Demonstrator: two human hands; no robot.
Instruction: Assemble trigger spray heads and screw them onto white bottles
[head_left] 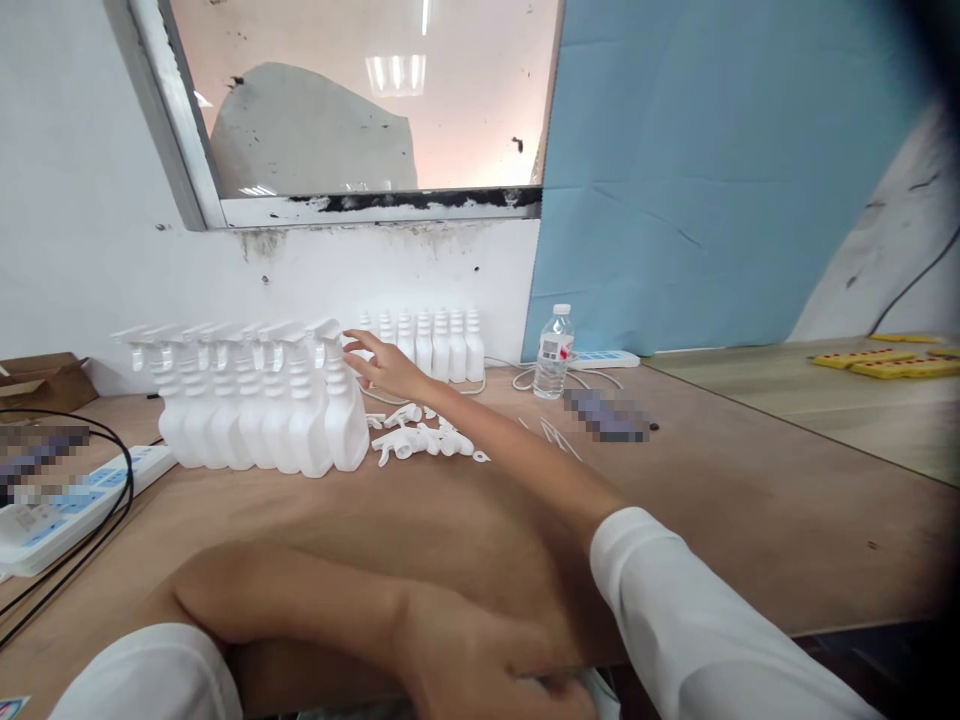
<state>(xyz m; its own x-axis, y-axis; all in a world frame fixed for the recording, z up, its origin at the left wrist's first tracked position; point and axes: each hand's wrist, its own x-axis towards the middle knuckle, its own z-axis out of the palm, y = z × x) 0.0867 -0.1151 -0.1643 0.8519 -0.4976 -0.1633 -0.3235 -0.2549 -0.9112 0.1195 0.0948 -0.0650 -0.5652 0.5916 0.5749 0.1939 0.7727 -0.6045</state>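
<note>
Several white bottles with spray heads (255, 420) stand in close rows at the left of the table. My right hand (386, 368) reaches across to the rightmost one, its fingers apart beside the spray head (325, 335); whether they touch it is unclear. Behind this hand stand several white bottles without spray heads (448, 350). Loose white spray heads (424, 440) lie in a pile below the hand. Close to me at the table's front edge, my left hand (480, 650) is blurred, and its fingers are partly hidden.
A water bottle (553, 355), a pixelated object (609, 415) and thin white tubes (555, 435) lie or stand right of centre. At the left are a power strip (82, 505), black cables (129, 490) and a cardboard box (49, 385). Yellow objects (907, 366) are far right.
</note>
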